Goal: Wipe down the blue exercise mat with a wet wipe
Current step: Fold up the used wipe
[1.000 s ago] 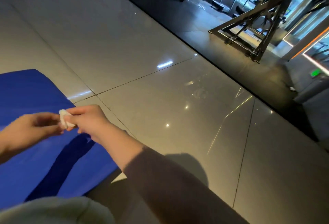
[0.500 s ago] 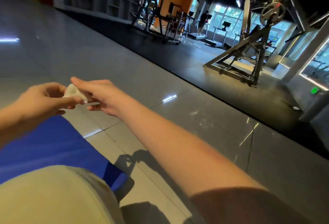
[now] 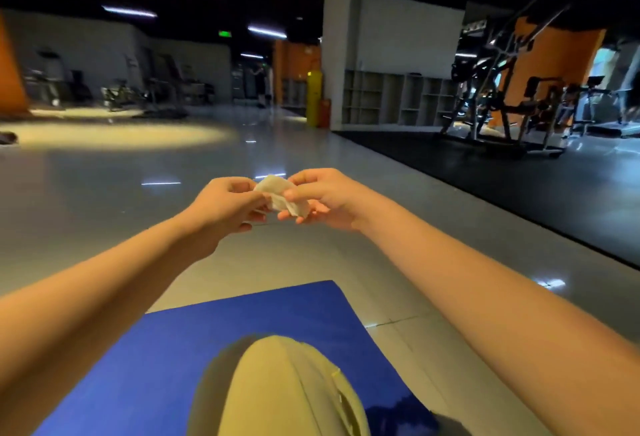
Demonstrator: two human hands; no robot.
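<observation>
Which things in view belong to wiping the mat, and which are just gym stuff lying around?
For the job: wet wipe, pinched between left hand and right hand; blue mat.
Just around: weight machines, cubby shelves, yellow post.

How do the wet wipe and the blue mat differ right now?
The wet wipe is small, pale and crumpled; the blue mat is large and flat. The wet wipe is pinched in the air between the left hand and right hand; the blue mat lies on the floor.
</observation>
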